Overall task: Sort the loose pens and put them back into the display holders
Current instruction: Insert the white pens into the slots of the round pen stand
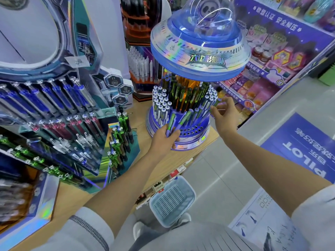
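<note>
Pens (pixel 176 121) in the left fingers (pixel 174 135): smooth, glossy plastic.
Holder (pixel 190 129) just beyond those fingers: glossy blue plastic.
Band (pixel 199 57) above the fingers: iridescent foil.
Dome (pixel 213 13): clear, glossy plastic.
Counter (pixel 163 169) below the fingers: matt wood grain, possibly laminate.
Basket (pixel 172 200): matt slotted plastic.

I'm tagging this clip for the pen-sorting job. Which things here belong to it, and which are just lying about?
Belong: left hand, gripping a bunch of pens; right hand, pinching a single pen; round display holder with free holes.
Lying about: blue basket on the floor; rack of crystal-topped pens; PILOT floor sticker; shelf of pink packets.
</note>
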`<control>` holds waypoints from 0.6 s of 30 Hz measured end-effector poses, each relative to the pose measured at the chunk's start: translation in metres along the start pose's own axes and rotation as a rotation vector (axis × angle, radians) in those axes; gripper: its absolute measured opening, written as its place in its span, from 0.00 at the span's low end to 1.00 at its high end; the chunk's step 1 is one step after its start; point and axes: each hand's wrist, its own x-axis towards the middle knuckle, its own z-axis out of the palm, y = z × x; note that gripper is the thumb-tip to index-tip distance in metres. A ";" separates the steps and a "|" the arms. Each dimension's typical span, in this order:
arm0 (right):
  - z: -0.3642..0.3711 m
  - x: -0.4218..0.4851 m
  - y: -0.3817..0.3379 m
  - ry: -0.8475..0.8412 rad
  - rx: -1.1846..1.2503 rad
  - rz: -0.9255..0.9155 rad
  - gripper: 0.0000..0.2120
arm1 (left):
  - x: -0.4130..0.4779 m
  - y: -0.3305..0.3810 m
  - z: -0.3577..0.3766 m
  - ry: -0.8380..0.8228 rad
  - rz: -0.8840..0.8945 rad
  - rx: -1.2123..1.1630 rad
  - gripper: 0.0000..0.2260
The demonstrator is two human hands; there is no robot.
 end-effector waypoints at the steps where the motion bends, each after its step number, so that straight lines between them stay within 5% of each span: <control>1: 0.000 0.000 0.001 -0.011 -0.012 -0.002 0.11 | 0.000 0.000 0.000 -0.001 0.003 0.002 0.02; 8: 0.007 -0.006 0.011 -0.178 -0.016 0.050 0.09 | 0.000 0.002 0.002 0.002 0.000 0.012 0.04; 14: 0.008 -0.008 0.014 -0.170 -0.151 0.101 0.09 | -0.003 0.004 0.001 -0.005 0.007 0.057 0.05; 18: -0.001 -0.024 0.001 -0.089 0.036 -0.011 0.06 | -0.004 0.004 0.006 -0.026 0.015 0.057 0.03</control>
